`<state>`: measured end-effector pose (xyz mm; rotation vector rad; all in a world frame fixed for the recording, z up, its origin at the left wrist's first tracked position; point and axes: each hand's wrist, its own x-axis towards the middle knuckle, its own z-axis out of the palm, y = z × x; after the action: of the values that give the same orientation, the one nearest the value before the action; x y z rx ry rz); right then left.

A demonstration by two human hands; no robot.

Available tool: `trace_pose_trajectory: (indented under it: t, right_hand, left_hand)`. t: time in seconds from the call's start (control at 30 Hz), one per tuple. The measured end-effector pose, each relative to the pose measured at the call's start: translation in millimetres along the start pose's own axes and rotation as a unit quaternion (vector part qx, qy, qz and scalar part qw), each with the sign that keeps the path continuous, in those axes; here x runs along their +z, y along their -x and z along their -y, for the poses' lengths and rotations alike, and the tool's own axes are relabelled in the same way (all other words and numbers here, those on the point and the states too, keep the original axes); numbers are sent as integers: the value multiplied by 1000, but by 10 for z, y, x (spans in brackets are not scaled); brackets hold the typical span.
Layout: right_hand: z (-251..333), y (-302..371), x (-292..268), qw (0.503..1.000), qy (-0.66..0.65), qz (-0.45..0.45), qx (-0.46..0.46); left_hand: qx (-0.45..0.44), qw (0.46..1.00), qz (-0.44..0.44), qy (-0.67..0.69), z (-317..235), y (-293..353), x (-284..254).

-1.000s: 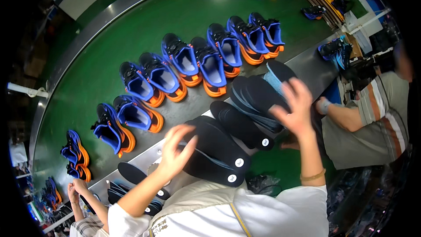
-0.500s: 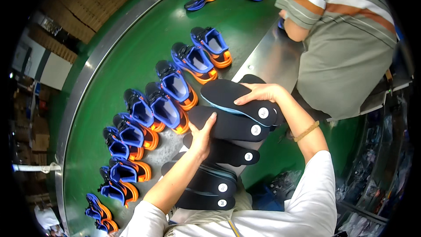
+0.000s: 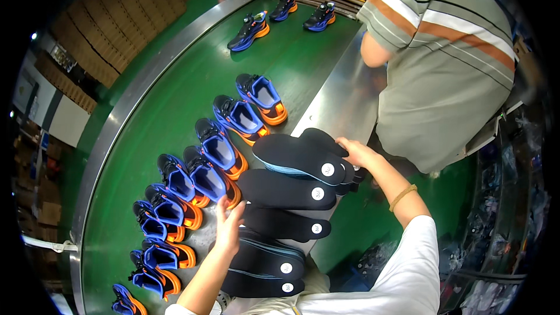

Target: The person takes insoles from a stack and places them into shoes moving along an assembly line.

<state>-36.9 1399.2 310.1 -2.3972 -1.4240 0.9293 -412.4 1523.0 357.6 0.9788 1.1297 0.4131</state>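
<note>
Several stacks of black insoles (image 3: 280, 191) with round white labels at one end lie side by side in front of me. Bluish edges show in the upper stack (image 3: 291, 150) and in a lower one. My right hand (image 3: 359, 154) is at the right edge of the rear insoles (image 3: 321, 140), its fingertips curled against them; part of its grip is hidden. My left hand (image 3: 230, 227) is raised and empty, fingers apart, left of the stacks and close to the shoes. A line of black and blue shoes with orange soles (image 3: 211, 181) curves along the left, openings upward.
The shoes stand on a green conveyor (image 3: 175, 99) with a curved metal rim (image 3: 125, 102). More shoes (image 3: 249, 32) are farther along it. A person in a striped shirt (image 3: 443, 23) stands right of a metal plate (image 3: 338, 99). Cardboard (image 3: 99, 29) is stacked beyond the rim.
My left hand has come off the insoles and moved left toward the shoes. My right hand has slid from the top insole to the rear right edge. The view has tilted farther up.
</note>
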Motion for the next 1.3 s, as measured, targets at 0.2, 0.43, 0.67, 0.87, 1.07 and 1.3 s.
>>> trace_pose_trajectory:
  t: [0.2, 0.43, 0.67, 0.87, 1.07, 1.3]
  right_hand:
    - [121, 112, -62, 1000, 25, -9, 6]
    - [-164, 90, -302, 973, -54, -220, -37]
    - [-580, -202, -137, 981, 137, -133, 18]
    - [-148, 20, -145, 997, 80, 8, -5]
    - [-191, 35, -126, 997, 78, 6, -14]
    - [-182, 82, -228, 984, 29, -172, -30]
  left_hand:
    - [12, 997, -36, 74, 133, 189, -597]
    - [39, 988, -118, 97, 211, 561, -1041]
    - [42, 981, -184, 54, 446, 596, -1259]
    - [67, 968, -240, 19, 468, 721, -1488]
    - [95, 963, -253, 3, 558, 668, -1539]
    - [104, 953, -285, -9, 665, 679, -1729]
